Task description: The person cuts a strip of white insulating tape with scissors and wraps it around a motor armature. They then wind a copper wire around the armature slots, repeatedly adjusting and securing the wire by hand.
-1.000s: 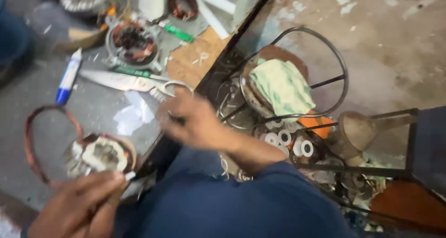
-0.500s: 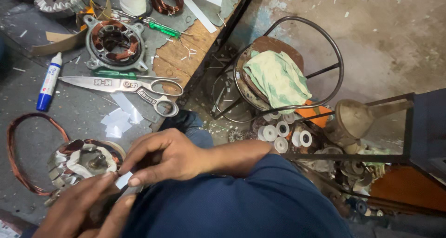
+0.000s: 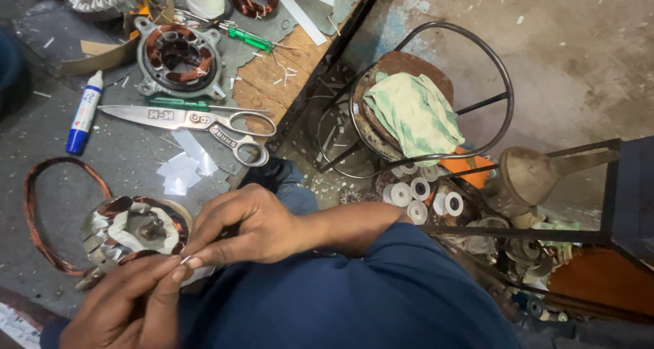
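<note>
A: The hands are meeting at seven o'clock. The right hand is pinching a small white slip between thumb and forefinger, other fingers curled loosely. The left hand is closing its fingertips on the same slip from below.

B: And the part being worked on?

A: The stator, wound with copper and stuffed with white paper, is sitting on the bench just at ten o'clock of the fingertips, nearly touching the right hand.

B: How should that slip be handled, in your view?

A: I'm thinking it wants a light pinch near one end, kept flat, so it isn't creasing. Both hands staying close over the stator should be helping the aim.

B: What's lying beyond?

A: More cut white slips are lying at eleven o'clock, then scissors, a blue marker at ten, and a copper loop curving round at nine. Farther up, a second stator and a green screwdriver. At two o'clock, off the bench, a stool is carrying a green cloth, with white spools beneath.
</note>
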